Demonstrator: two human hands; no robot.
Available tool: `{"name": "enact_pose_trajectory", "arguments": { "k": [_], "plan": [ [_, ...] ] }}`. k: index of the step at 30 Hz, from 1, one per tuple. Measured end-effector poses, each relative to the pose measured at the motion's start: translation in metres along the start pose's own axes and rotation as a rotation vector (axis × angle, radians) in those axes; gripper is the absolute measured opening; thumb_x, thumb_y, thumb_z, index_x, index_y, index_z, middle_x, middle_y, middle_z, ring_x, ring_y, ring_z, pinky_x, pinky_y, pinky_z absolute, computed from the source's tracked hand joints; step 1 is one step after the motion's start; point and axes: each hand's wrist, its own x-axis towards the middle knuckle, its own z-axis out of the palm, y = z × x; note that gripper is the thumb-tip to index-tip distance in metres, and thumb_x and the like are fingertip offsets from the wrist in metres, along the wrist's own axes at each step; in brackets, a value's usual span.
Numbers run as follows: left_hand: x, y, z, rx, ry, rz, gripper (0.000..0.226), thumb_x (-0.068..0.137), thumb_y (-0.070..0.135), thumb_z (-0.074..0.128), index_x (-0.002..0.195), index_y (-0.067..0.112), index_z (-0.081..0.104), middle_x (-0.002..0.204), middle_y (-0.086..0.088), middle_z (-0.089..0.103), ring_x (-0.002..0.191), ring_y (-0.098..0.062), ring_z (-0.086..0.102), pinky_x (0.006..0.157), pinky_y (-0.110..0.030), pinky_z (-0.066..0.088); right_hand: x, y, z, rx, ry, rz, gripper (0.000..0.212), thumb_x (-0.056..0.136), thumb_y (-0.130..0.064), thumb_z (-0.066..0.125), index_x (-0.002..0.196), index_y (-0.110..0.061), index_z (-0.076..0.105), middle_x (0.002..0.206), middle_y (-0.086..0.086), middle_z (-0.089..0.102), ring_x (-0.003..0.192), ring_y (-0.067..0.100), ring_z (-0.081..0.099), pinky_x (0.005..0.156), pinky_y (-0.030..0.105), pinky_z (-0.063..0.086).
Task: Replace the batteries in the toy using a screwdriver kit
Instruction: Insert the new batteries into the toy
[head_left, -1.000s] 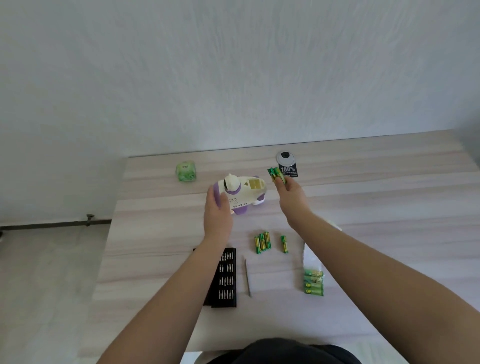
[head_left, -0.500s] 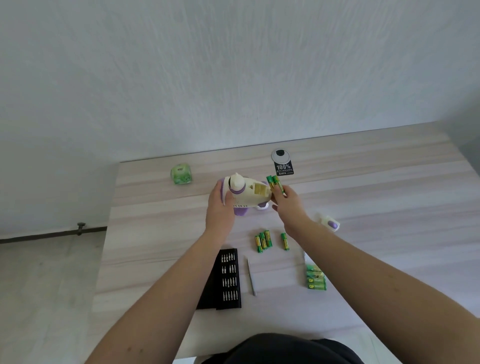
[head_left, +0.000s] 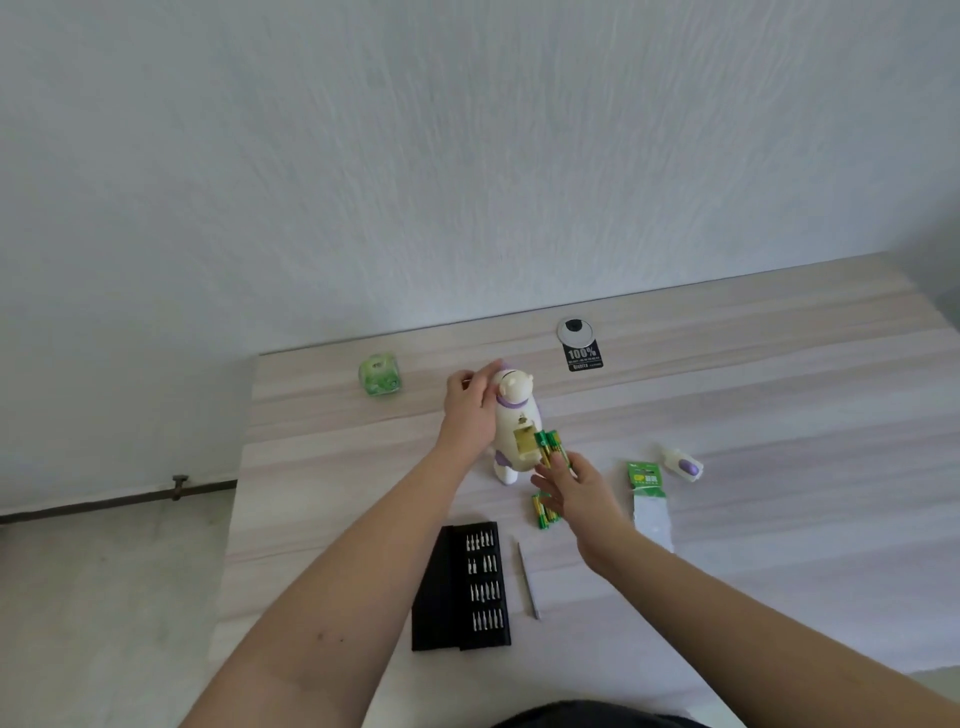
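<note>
Green batteries (head_left: 551, 448) in right hand (head_left: 576, 493), toy (head_left: 514, 431) steadied

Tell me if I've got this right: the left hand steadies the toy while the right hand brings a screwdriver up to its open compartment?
Not quite. The right hand holds green batteries, not a screwdriver; the screwdriver lies on the table beside the bit case. The head view shows this. The left hand does steady the toy, whose compartment is open.
</note>
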Motion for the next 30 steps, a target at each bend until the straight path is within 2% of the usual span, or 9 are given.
{"name": "enact_pose_trajectory", "arguments": {
  "k": [4, 8, 11, 14, 17, 19, 23, 26, 30],
  "plan": [
    [0.002, -0.007, -0.006, 0.013, -0.025, 0.078, 0.04, 0.102, 0.01, 0.036, 0.135, 0.025, 0.052, 0.132, -0.006, 0.038, 0.127, -0.016, 0.04, 0.105, -0.015, 0.021, -0.003, 0.003, 0.007, -0.032, -0.036, 0.011, 0.021, 0.102, -0.033, 0.042, 0.106, -0.022, 0.059, 0.11, 0.002, 0.068, 0.103, 0.012, 0.065, 0.083, 0.029, 0.052],
    [-0.002, -0.012, -0.009, -0.009, 0.025, 0.061, 0.041, 0.103, 0.015, 0.034, 0.143, 0.022, 0.04, 0.145, -0.001, 0.041, 0.132, -0.013, 0.04, 0.105, -0.017, 0.026, -0.006, 0.002, 0.015, -0.047, -0.072, 0.028, 0.022, 0.102, -0.033, 0.042, 0.11, -0.021, 0.058, 0.111, 0.002, 0.067, 0.104, 0.013, 0.065, 0.083, 0.028, 0.051],
    [-0.004, -0.017, -0.013, -0.026, 0.053, 0.039, 0.039, 0.104, 0.019, 0.033, 0.142, 0.022, 0.041, 0.144, 0.0, 0.044, 0.129, -0.013, 0.043, 0.105, -0.021, 0.031, -0.006, -0.001, 0.016, -0.079, -0.079, 0.027, 0.024, 0.102, -0.033, 0.042, 0.112, -0.019, 0.059, 0.111, 0.0, 0.068, 0.104, 0.012, 0.065, 0.083, 0.029, 0.052],
    [-0.002, -0.025, -0.017, 0.007, 0.101, 0.082, 0.038, 0.103, 0.017, 0.034, 0.14, 0.018, 0.044, 0.143, -0.004, 0.044, 0.131, -0.017, 0.043, 0.112, -0.03, 0.033, -0.007, -0.006, 0.015, -0.132, -0.06, 0.009, 0.024, 0.102, -0.032, 0.042, 0.111, -0.019, 0.06, 0.11, -0.004, 0.068, 0.102, 0.01, 0.065, 0.08, 0.029, 0.052],
    [0.0, -0.031, -0.021, 0.049, 0.121, 0.102, 0.037, 0.103, 0.016, 0.036, 0.138, 0.016, 0.047, 0.143, -0.007, 0.041, 0.131, -0.018, 0.043, 0.111, -0.026, 0.03, -0.008, -0.012, 0.015, -0.162, -0.045, -0.018, 0.022, 0.102, -0.031, 0.042, 0.102, -0.022, 0.063, 0.107, -0.003, 0.069, 0.099, 0.012, 0.066, 0.078, 0.031, 0.05],
    [0.001, -0.032, -0.023, 0.035, 0.12, 0.089, 0.038, 0.103, 0.016, 0.036, 0.139, 0.016, 0.046, 0.142, -0.007, 0.042, 0.13, -0.017, 0.043, 0.111, -0.025, 0.03, -0.011, -0.016, 0.015, -0.163, -0.043, -0.031, 0.022, 0.102, -0.03, 0.043, 0.1, -0.022, 0.063, 0.105, -0.002, 0.07, 0.097, 0.014, 0.067, 0.076, 0.031, 0.05],
    [0.003, -0.036, -0.027, -0.017, 0.097, 0.013, 0.04, 0.103, 0.024, 0.036, 0.142, 0.018, 0.041, 0.142, -0.005, 0.047, 0.129, -0.018, 0.047, 0.11, -0.033, 0.036, -0.019, -0.022, 0.016, -0.14, -0.063, -0.045, 0.021, 0.102, -0.027, 0.042, 0.105, -0.018, 0.061, 0.1, -0.001, 0.072, 0.092, 0.015, 0.069, 0.073, 0.029, 0.049],
    [0.003, -0.037, -0.029, -0.059, 0.097, -0.037, 0.043, 0.102, 0.028, 0.037, 0.144, 0.02, 0.037, 0.14, -0.002, 0.05, 0.123, -0.018, 0.052, 0.101, -0.029, 0.039, -0.028, -0.026, 0.019, -0.119, -0.083, -0.061, 0.02, 0.103, -0.024, 0.042, 0.104, -0.017, 0.061, 0.094, -0.001, 0.071, 0.086, 0.013, 0.069, 0.07, 0.027, 0.048],
    [0.0, -0.038, -0.031, -0.111, 0.107, -0.084, 0.047, 0.102, 0.033, 0.041, 0.146, 0.021, 0.033, 0.144, -0.002, 0.046, 0.124, -0.018, 0.051, 0.1, -0.029, 0.04, -0.039, -0.031, 0.026, -0.118, -0.113, -0.088, 0.02, 0.103, -0.023, 0.042, 0.105, -0.017, 0.061, 0.09, -0.003, 0.071, 0.081, 0.01, 0.069, 0.068, 0.025, 0.048]
  ]
}}
